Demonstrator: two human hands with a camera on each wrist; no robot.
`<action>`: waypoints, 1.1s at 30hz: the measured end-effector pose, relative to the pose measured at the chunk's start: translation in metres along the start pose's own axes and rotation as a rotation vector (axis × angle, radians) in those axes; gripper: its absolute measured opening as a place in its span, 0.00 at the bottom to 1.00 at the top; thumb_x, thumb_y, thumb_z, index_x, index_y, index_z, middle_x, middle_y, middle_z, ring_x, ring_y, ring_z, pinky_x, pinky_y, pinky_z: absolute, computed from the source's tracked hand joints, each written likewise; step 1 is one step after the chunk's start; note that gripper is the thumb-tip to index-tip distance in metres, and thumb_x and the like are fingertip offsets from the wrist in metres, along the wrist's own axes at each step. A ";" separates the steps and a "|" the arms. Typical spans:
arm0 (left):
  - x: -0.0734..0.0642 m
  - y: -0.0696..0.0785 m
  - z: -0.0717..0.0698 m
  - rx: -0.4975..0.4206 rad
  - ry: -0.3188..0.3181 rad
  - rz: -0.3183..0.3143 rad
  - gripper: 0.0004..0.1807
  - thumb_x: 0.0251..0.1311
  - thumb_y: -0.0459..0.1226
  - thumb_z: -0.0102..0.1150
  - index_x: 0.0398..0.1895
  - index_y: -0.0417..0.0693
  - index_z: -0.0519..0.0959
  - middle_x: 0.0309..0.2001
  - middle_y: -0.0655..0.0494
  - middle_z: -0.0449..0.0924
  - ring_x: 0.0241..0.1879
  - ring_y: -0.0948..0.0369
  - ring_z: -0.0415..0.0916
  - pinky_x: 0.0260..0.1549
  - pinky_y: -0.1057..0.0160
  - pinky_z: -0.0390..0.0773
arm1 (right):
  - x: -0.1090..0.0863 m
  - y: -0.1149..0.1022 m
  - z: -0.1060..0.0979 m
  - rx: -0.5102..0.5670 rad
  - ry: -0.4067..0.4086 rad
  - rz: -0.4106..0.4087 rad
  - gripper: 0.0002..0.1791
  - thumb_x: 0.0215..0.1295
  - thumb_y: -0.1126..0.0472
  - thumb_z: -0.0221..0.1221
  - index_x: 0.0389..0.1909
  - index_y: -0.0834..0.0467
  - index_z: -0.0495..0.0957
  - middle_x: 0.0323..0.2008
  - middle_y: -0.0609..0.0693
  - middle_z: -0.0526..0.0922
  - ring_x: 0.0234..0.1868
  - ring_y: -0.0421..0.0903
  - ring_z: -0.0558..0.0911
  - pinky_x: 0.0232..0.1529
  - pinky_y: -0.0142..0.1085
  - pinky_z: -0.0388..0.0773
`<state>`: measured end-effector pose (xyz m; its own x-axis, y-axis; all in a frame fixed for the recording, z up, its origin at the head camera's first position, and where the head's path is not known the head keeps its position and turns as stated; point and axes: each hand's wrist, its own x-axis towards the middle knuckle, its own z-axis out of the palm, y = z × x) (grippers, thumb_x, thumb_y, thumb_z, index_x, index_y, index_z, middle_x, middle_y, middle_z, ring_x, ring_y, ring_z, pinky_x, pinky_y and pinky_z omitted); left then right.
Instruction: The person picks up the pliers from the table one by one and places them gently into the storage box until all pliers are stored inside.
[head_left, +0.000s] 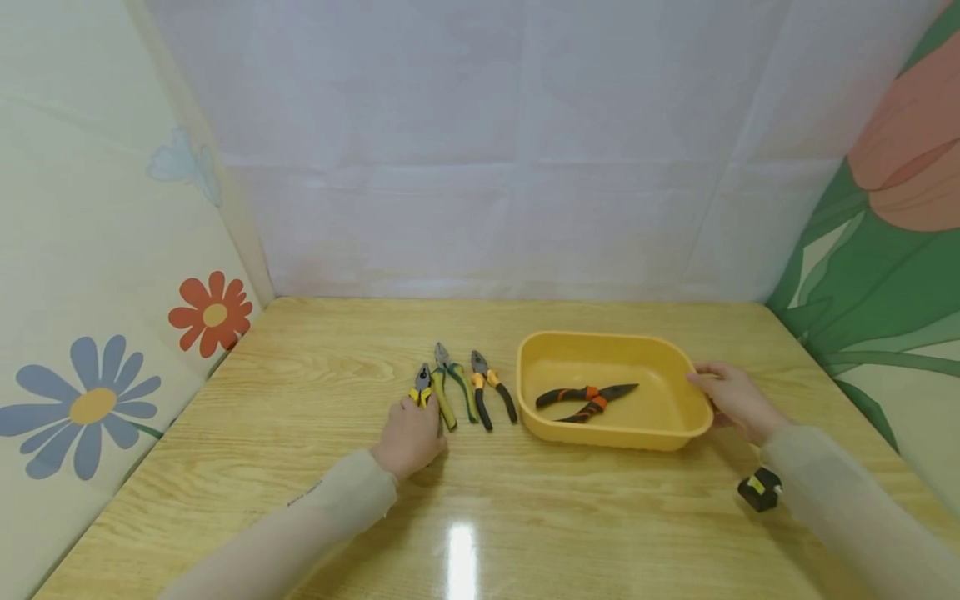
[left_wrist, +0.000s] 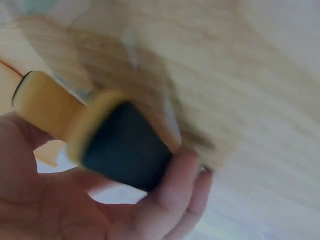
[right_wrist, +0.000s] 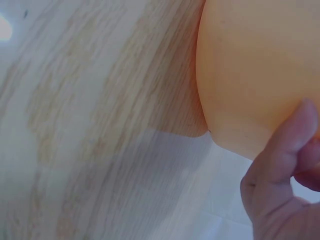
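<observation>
In the head view my left hand (head_left: 411,435) grips a pair of pliers (head_left: 423,385) with yellow and black handles, their metal head pointing away from me. The left wrist view shows fingers curled round the yellow and black handle (left_wrist: 127,145), slightly blurred. My right hand (head_left: 738,400) holds the right end of a yellow plastic bin (head_left: 611,437) by its rim; in the right wrist view the thumb (right_wrist: 287,145) lies against the outer wall. Inside the bin lie long-nose pliers (head_left: 592,402) with black and orange handles.
Just right of my left hand lie green-handled pliers (head_left: 450,385) and orange and black-handled pliers (head_left: 489,392), side by side on the wooden table (head_left: 315,358). A small black and yellow object (head_left: 759,490) is by my right sleeve. A white cloth (head_left: 480,208) hangs behind the table.
</observation>
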<state>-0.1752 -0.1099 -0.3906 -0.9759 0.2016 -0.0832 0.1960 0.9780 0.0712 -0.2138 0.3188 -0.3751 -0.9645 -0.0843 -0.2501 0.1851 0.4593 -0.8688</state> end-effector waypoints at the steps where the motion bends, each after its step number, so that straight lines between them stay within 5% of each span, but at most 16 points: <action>1: 0.000 0.000 0.000 0.008 0.011 0.000 0.33 0.63 0.43 0.60 0.65 0.28 0.67 0.41 0.26 0.73 0.36 0.45 0.70 0.34 0.51 0.75 | 0.000 0.000 0.000 0.000 0.000 -0.001 0.32 0.79 0.56 0.38 0.67 0.80 0.46 0.47 0.67 0.75 0.32 0.41 0.80 0.31 0.41 0.82; 7: 0.001 -0.004 -0.002 -0.123 -0.009 -0.063 0.32 0.68 0.41 0.51 0.68 0.28 0.62 0.45 0.21 0.67 0.39 0.40 0.70 0.34 0.47 0.77 | 0.001 0.001 0.000 -0.001 -0.006 0.003 0.32 0.79 0.56 0.38 0.67 0.80 0.46 0.49 0.70 0.74 0.33 0.41 0.80 0.32 0.42 0.82; 13: 0.000 -0.007 -0.009 -0.169 -0.040 -0.055 0.30 0.70 0.40 0.49 0.69 0.31 0.63 0.49 0.20 0.67 0.43 0.38 0.70 0.40 0.44 0.76 | 0.001 0.002 0.000 0.001 -0.002 -0.001 0.32 0.79 0.56 0.38 0.67 0.80 0.46 0.48 0.68 0.75 0.32 0.41 0.80 0.31 0.42 0.82; 19: 0.001 -0.011 -0.004 -0.135 -0.026 -0.016 0.33 0.64 0.39 0.57 0.68 0.31 0.64 0.46 0.25 0.68 0.36 0.45 0.68 0.31 0.51 0.75 | 0.000 0.001 0.001 -0.009 0.003 -0.003 0.32 0.79 0.56 0.38 0.67 0.80 0.47 0.48 0.70 0.74 0.32 0.41 0.80 0.31 0.41 0.82; 25: 0.001 -0.012 0.004 0.000 0.071 0.031 0.31 0.62 0.38 0.60 0.65 0.31 0.68 0.40 0.28 0.69 0.30 0.49 0.66 0.21 0.58 0.75 | 0.000 0.000 0.002 -0.006 0.005 -0.012 0.31 0.79 0.56 0.38 0.66 0.80 0.47 0.46 0.66 0.76 0.32 0.41 0.80 0.31 0.41 0.82; 33: -0.001 -0.006 0.004 0.053 0.050 -0.037 0.29 0.65 0.41 0.57 0.67 0.38 0.69 0.47 0.26 0.68 0.36 0.45 0.70 0.19 0.58 0.75 | 0.000 0.002 0.001 -0.011 0.003 -0.026 0.31 0.79 0.57 0.38 0.66 0.80 0.47 0.47 0.69 0.74 0.32 0.40 0.80 0.30 0.42 0.82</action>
<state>-0.1746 -0.1158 -0.3952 -0.9859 0.1638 -0.0353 0.1633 0.9864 0.0161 -0.2135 0.3184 -0.3772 -0.9695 -0.0936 -0.2266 0.1583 0.4668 -0.8701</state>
